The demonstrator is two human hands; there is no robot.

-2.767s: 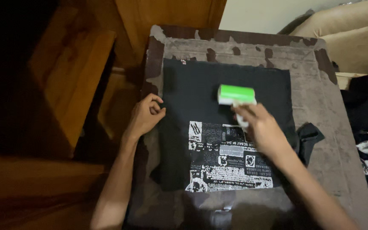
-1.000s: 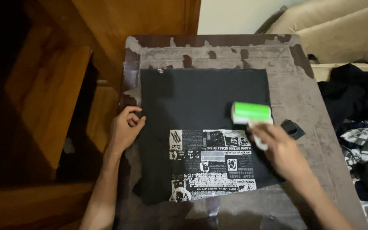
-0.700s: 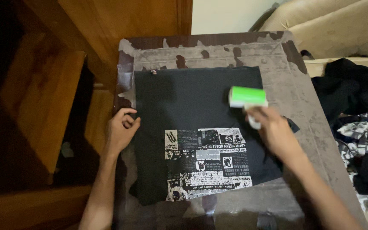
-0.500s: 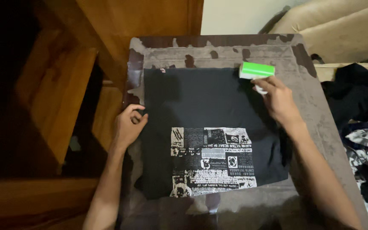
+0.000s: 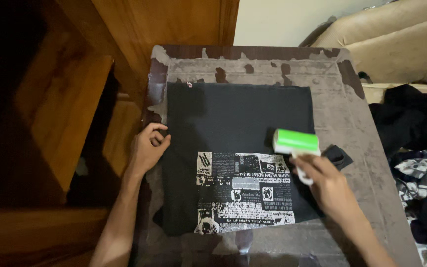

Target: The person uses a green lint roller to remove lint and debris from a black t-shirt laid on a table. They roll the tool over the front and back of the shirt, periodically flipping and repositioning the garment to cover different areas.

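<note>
**Lint roller on black shirt**

Left hand (image 5: 147,148) pinches the left edge of the black printed shirt (image 5: 238,123), spread flat on the worn table (image 5: 352,123). Right hand (image 5: 329,185) grips the handle of the green lint roller (image 5: 296,142), resting on the shirt's right side. Clothes pile (image 5: 416,143) far right.

Green-barrelled lint roller with white handle (image 5: 296,142) is lying right of centre frame, resting on folded black printed T-shirt (image 5: 238,133), spread flat mid-frame.

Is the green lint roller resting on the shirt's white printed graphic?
No. The green lint roller sits on plain black fabric of the shirt, just above and right of the white printed graphic, held by the right hand.
</note>
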